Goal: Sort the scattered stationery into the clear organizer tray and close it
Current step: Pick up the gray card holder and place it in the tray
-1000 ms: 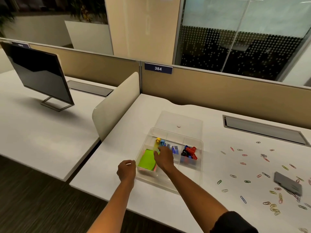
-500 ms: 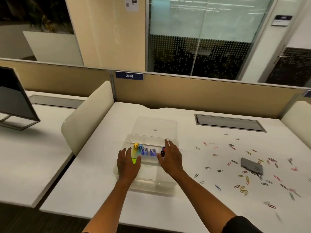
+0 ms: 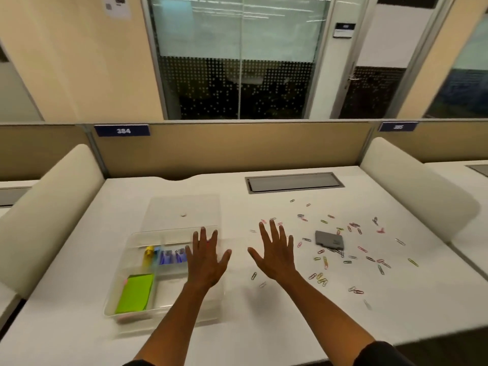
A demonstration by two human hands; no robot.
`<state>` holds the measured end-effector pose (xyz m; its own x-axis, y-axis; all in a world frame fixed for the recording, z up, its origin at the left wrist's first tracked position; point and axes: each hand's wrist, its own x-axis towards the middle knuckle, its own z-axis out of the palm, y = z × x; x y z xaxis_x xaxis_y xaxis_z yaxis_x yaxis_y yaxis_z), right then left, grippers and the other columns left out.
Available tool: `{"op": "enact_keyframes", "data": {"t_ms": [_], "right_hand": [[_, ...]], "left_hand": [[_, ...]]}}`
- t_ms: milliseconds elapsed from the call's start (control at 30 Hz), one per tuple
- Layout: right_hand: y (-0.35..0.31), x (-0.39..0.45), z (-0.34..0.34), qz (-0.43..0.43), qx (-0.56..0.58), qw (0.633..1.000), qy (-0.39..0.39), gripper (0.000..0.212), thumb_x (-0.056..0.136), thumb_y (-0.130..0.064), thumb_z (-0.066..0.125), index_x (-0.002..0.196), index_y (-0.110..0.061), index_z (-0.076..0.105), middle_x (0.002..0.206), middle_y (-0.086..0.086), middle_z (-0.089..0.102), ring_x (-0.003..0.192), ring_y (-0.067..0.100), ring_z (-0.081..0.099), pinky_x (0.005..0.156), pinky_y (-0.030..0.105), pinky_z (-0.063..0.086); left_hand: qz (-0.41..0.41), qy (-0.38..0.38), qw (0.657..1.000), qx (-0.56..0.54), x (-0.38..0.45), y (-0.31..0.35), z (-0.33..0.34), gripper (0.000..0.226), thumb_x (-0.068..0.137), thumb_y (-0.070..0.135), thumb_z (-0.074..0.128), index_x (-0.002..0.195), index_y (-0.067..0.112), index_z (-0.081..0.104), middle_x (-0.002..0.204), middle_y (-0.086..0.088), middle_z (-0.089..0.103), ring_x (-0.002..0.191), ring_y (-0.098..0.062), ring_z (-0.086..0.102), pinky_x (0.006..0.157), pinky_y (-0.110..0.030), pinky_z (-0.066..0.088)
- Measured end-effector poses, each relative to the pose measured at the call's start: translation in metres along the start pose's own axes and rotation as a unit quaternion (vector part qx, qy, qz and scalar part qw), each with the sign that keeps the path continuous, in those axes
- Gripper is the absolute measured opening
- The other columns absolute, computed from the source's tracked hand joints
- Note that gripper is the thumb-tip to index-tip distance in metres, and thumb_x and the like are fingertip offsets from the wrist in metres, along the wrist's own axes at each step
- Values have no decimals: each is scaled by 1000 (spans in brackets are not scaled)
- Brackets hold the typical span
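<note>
lime-green sticky notes (image 3: 134, 293), grey box (image 3: 329, 240), multicoloured paper clips (image 3: 353, 249)

Single head view, looking forward-down over desk (image 3: 264, 326), near hands.

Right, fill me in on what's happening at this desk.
A person is sorting stationery into a clear organizer tray. It already holds a green sticky pad and some small clips. The lid lies flat behind the tray, so it is not closed. Both hands are spread open and hold nothing: the left hand over the tray's right side, the right hand over the desk. Many colored paper clips and a gray flat box are scattered on the right.
</note>
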<state>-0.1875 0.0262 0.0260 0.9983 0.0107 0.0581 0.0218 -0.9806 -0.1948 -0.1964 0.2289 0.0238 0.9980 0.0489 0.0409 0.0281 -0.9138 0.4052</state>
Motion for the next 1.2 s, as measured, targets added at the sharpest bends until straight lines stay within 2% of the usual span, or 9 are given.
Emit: {"op": "enact_keyframes", "data": {"t_ms": [167,467,633,800,1000,1200], "right_hand": [[53,9,-5,43,-8,999,-15,81,88,-72,22,148,-34,-17,159,3,-21,148,30,-13,116,56,-3],[134,30,-6,100,38,994,-23,85,89,-69,33,150,-33,-13,160,4,-16,148,31,-7,117,55,4],[179,42,-2,121,45,991,-42,88,88,-67,37,150,-30,-15,161,5,-13,148,32,-6,118,52,0],[221,56,3,108,33,990,-86,92,89,-59,45,150,-25,-14,161,5,-11,148,32,-4,117,54,2],[259,70,11,65,19,985,-158,87,93,-48,48,151,-23,-11,161,4,-5,149,29,-3,117,54,2],[275,82,15,35,42,986,-159,79,93,-41,52,152,-24,2,156,0,18,145,26,15,118,51,8]], "left_hand": [[24,-34,999,32,20,44,22,76,90,68,28,152,32,2,160,-3,-15,147,-27,-16,117,-55,-3],[55,-74,995,36,53,105,62,75,90,68,27,152,33,3,159,-2,-20,146,-24,-22,115,-55,-8],[72,-116,990,28,67,137,85,74,92,66,29,152,30,5,160,-3,-17,146,-24,-21,116,-54,-6],[75,-164,983,30,77,167,113,71,93,63,31,152,28,11,161,-4,-14,147,-24,-18,116,-54,-6],[80,-205,975,24,86,196,142,71,93,63,31,152,28,13,161,-4,-9,148,-24,-15,116,-54,-6],[83,-212,974,20,92,211,159,66,94,60,36,150,28,20,162,-3,-3,149,-25,-8,117,-53,0]]}}
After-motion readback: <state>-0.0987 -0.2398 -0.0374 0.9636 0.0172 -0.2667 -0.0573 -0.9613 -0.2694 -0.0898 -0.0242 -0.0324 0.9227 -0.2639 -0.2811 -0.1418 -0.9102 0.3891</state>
